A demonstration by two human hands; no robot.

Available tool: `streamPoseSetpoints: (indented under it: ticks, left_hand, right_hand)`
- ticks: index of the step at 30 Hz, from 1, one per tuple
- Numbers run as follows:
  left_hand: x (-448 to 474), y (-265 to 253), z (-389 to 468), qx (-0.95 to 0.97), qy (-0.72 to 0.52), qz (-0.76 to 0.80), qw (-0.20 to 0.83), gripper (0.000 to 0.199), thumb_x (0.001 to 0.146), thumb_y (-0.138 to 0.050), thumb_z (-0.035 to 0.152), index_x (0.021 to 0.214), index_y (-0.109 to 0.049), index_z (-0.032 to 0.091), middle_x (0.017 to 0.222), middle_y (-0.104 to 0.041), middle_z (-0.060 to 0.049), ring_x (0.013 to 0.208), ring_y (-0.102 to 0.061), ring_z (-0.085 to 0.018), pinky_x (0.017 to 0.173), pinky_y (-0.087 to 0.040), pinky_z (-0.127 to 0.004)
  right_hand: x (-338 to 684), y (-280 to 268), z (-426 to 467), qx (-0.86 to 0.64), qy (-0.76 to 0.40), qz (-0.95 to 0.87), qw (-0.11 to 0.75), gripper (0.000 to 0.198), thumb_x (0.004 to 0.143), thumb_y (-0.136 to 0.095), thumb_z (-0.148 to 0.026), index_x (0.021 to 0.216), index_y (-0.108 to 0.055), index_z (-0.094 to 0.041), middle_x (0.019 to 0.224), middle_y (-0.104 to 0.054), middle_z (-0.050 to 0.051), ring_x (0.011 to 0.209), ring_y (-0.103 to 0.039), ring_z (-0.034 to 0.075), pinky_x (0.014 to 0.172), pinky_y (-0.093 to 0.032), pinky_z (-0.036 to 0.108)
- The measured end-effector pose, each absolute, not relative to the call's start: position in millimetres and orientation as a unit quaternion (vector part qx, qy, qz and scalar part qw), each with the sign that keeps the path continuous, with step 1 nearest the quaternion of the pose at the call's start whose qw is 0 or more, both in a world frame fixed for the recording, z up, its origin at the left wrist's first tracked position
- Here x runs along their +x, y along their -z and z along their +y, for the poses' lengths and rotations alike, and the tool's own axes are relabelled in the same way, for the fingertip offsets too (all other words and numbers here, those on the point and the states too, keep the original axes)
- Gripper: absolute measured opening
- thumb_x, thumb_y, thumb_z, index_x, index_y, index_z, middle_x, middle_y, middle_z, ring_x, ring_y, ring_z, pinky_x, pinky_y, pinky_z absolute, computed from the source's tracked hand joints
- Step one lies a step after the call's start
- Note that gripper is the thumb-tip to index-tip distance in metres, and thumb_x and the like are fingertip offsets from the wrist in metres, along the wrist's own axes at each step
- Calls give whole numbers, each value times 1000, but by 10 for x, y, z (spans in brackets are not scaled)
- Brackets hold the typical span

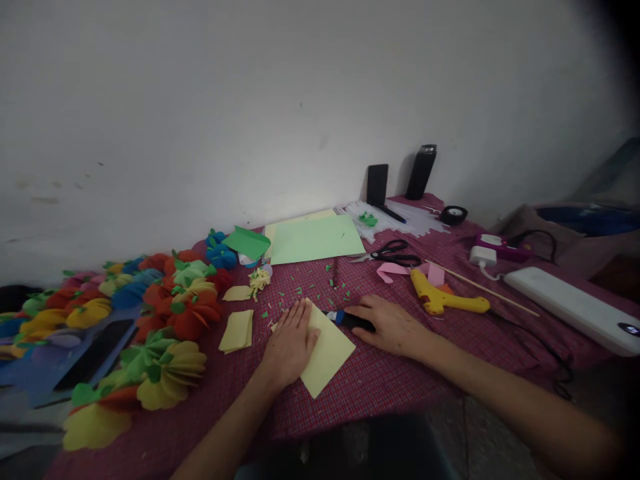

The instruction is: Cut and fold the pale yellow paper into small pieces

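My left hand (291,340) lies flat, fingers stretched out, on the left side of a pale yellow sheet of paper (327,357). The sheet sits at an angle on the checked cloth, near the table's front edge. My right hand (387,325) is wrapped round the black and blue handle of a utility knife (356,321). Its tip points left, at the sheet's upper right edge; whether the blade is under the paper I cannot tell. Left of my left hand are a small stack of yellow paper pieces (237,331), a separate yellow piece (237,293) and shredded yellow strips (259,283).
Paper pumpkins (173,373) in many colours crowd the left side. Pale green sheets (315,239) lie at the back, with scissors (395,253) beside them. A yellow glue gun (445,298), a wooden stick (485,288) and a white power strip (570,307) are on the right. Green scraps are scattered centrally.
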State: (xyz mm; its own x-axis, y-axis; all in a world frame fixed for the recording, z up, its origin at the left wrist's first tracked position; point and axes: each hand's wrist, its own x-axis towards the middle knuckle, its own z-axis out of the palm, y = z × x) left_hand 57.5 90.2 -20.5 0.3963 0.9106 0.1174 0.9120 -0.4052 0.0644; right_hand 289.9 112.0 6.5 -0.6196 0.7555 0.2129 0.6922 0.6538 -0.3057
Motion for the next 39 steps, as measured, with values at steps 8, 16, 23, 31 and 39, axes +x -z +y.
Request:
streamPoseSetpoints:
  ticks: [8, 16, 23, 31, 39]
  left_hand:
    - [580, 196, 901, -834, 70, -547, 9, 52, 86, -19, 38, 131, -16, 13, 137, -19, -7, 125, -13, -17, 101, -17, -35]
    - [586, 195, 900, -836, 67, -544, 14, 51, 86, -19, 37, 131, -14, 14, 138, -19, -7, 126, -13, -17, 101, -17, -36]
    - [582, 186, 896, -838, 65, -541, 10, 51, 86, -18, 38, 131, -14, 15, 138, -18, -7, 126, -12, -18, 101, -18, -37]
    - [582, 186, 890, -840, 68, -538, 13, 51, 86, -19, 37, 132, -13, 15, 138, -17, -7, 126, -11, -18, 101, -17, -37]
    - [598, 149, 883, -841, 66, -537, 8, 49, 86, -20, 37, 132, -15, 18, 138, -16, -5, 126, -11, -19, 101, -18, -38]
  right_hand:
    - [2924, -73, 1124, -399, -96, -898, 161, 35, 76, -47, -32, 109, -51, -23, 87, -52, 6, 84, -47, 18, 74, -37, 30]
    - [2797, -100, 1168, -396, -84, -902, 151, 36, 76, -46, -35, 110, -50, -22, 87, -52, 6, 84, -46, 19, 72, -37, 31]
    - [2777, -68, 1202, -401, -80, -897, 165, 35, 77, -46, -33, 109, -51, -21, 87, -52, 7, 84, -46, 19, 74, -37, 31]
    - [2855, -70, 1184, -410, -85, -893, 168, 36, 77, -47, -32, 111, -50, -22, 88, -52, 6, 85, -46, 19, 75, -37, 31]
    - [2719, -52, 1239, -403, -71, -899, 159, 34, 77, -46, -34, 108, -51, -20, 86, -52, 7, 85, -46, 18, 75, -35, 31]
